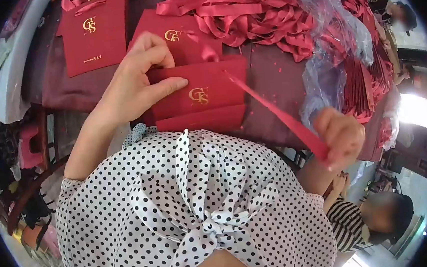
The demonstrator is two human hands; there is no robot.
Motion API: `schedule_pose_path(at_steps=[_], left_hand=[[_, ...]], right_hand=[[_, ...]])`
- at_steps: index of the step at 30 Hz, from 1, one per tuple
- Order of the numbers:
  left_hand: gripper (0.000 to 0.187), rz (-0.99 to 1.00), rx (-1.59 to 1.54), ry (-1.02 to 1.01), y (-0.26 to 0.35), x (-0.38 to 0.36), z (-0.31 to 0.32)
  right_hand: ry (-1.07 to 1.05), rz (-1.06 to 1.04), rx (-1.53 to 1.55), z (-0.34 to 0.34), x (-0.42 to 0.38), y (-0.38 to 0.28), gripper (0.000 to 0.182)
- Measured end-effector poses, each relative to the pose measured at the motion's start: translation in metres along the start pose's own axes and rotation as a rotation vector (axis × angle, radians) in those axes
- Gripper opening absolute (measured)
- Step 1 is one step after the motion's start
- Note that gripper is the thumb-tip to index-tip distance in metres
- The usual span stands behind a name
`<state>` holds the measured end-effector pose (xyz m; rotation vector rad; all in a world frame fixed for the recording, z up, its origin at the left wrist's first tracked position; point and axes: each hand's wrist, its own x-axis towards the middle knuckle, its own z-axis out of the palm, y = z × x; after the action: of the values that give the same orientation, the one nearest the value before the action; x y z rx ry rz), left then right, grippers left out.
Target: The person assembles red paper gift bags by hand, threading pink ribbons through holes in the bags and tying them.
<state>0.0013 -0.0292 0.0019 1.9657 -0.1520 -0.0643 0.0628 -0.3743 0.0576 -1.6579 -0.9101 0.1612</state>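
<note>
A red paper bag [171, 102] with a gold logo lies in front of my chest at the table's near edge. My left hand [136, 82] is closed on its upper left side, the thumb on the front face and the fingers behind. A red ribbon [278, 109] runs taut from the bag's top edge down to the right. My right hand [340, 136], slightly blurred, pinches the ribbon's end well away from the bag. Behind the held bag lies another red bag [147, 25], partly covered by my left hand.
Red bags with ribbon handles [97, 40] lie at the back left of the dark red tablecloth [270, 86]. A heap of red ribbons [259, 17] is at the back, beside clear plastic [322, 77] and stacked red bags [358, 89]. A person in a striped top [348, 218] sits at right.
</note>
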Motion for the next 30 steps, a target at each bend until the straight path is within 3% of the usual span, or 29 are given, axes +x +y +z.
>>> schedule_pose_path(at_steps=[1,2,3,5,7,10,12,13,14,15,16,19,21,23,24,26,28,30], left_hand=[[0.022,0.107,0.085,0.060,0.001,0.001,0.001],[0.024,0.214,0.169,0.120,0.002,0.002,0.003],[0.024,0.217,0.168,0.118,0.005,0.004,0.003],[0.027,0.171,0.111,0.111,0.011,0.010,0.004],[0.028,0.161,0.136,0.119,0.013,0.016,0.009],[0.026,0.198,0.184,0.155,0.006,0.024,0.021],[0.023,0.157,0.041,-0.030,0.001,0.024,0.026],[0.020,0.143,-0.122,-0.081,-0.002,0.022,0.027],[0.020,0.138,-0.118,-0.078,0.000,0.021,0.024],[0.018,0.005,-0.233,-0.143,0.003,0.021,0.020],[0.016,-0.128,-0.348,-0.208,0.006,0.021,0.017],[0.016,-0.167,-0.449,-0.246,0.007,0.019,0.014],[0.016,-0.207,-0.482,-0.236,0.006,0.020,0.016],[0.015,-0.245,-0.514,-0.228,0.004,0.020,0.017],[0.016,-0.227,-0.514,-0.246,0.003,0.021,0.016],[0.016,-0.209,-0.518,-0.257,0.002,0.021,0.015],[0.015,-0.241,-0.666,-0.275,0.001,0.021,0.015],[0.015,-0.251,-0.672,-0.263,0.001,0.021,0.017]], right_hand=[[-0.026,-0.099,0.243,-0.004,-0.005,0.001,0.026],[-0.248,-0.176,0.363,-0.015,-0.002,0.003,0.025],[-0.246,-0.175,0.361,-0.016,0.005,0.004,0.025],[-0.692,-0.292,0.768,-0.014,0.015,0.005,0.030],[-0.699,-0.322,0.944,0.002,0.013,0.006,0.039],[-0.482,-0.186,0.449,0.015,0.010,-0.007,0.045],[-0.319,-0.069,-0.032,0.032,0.021,-0.024,0.047],[-0.249,-0.118,-0.218,0.046,0.029,-0.029,0.042],[-0.134,-0.015,-0.258,0.056,0.030,-0.025,0.039],[-0.018,0.090,-0.296,0.062,0.029,-0.020,0.036],[-0.028,0.053,-0.398,0.061,0.032,-0.015,0.029],[0.005,-0.085,-0.449,0.067,0.040,-0.007,0.021],[0.041,0.015,-0.397,0.072,0.043,-0.013,0.015],[0.151,-0.213,-0.536,0.068,0.047,-0.010,0.010],[0.295,-0.170,-0.491,0.065,0.040,-0.012,0.008],[0.765,-0.355,-0.451,0.045,0.043,-0.019,0.021],[0.964,-0.405,-0.628,0.005,0.029,-0.033,0.033],[0.542,-0.503,-0.090,0.001,0.019,-0.045,0.037]])
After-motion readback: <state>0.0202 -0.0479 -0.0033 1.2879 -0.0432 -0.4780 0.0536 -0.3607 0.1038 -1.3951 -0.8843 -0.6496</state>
